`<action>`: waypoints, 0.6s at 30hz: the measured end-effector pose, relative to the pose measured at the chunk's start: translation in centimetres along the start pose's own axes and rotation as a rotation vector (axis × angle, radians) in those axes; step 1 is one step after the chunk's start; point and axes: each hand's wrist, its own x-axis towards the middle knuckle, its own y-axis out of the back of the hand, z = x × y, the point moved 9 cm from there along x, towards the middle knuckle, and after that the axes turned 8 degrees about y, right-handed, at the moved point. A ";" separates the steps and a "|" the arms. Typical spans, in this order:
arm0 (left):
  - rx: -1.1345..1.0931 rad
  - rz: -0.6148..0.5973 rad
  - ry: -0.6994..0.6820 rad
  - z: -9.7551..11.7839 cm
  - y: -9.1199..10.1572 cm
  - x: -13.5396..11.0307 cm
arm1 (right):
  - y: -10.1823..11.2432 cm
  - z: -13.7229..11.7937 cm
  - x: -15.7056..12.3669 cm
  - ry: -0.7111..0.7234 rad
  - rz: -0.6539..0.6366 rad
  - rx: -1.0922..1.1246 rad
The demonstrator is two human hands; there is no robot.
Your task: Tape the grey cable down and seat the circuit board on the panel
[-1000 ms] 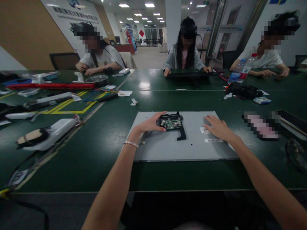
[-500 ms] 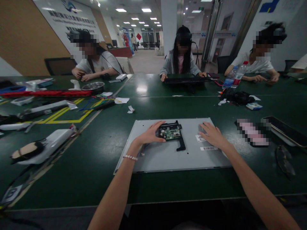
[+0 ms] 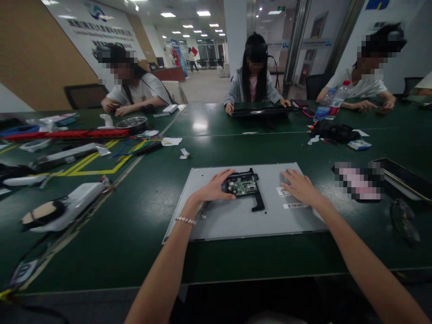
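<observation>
A pale grey flat panel (image 3: 229, 222) with a metallic-looking back lies on the table in front of me. On it sits a green circuit board (image 3: 243, 186) in a black bracket (image 3: 259, 201), whose one arm reaches toward me. My left hand (image 3: 216, 186) grips the left end of this bracket, thumb along the near edge and fingers over the far edge. Flat on the panel's right part rests my right hand (image 3: 300, 185), fingers spread and holding nothing. Beside its fingers are a white label (image 3: 282, 192) and a barcode sticker (image 3: 294, 206).
To the right lie a pink phone (image 3: 357, 181), a dark phone-like device (image 3: 405, 177) and glasses (image 3: 404, 220). A white device (image 3: 67, 207), cables and tools cover the left side. Bottles (image 3: 334, 101) stand farther back. Across the table sit several people, one holding a black panel (image 3: 259, 111).
The view has shifted slightly. My hands keep their places on the bracket and the panel. Across the table, the person's black panel is tilted a little differently.
</observation>
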 end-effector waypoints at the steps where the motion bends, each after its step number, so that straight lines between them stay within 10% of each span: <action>1: -0.002 -0.002 -0.002 0.1 -0.1 0.0 | 0.0 0.1 0.0 0.001 -0.002 0.002; 18: -0.199 -0.167 -0.029 0.4 -1.0 -0.8 | -0.6 1.8 -0.8 -0.015 -0.110 0.028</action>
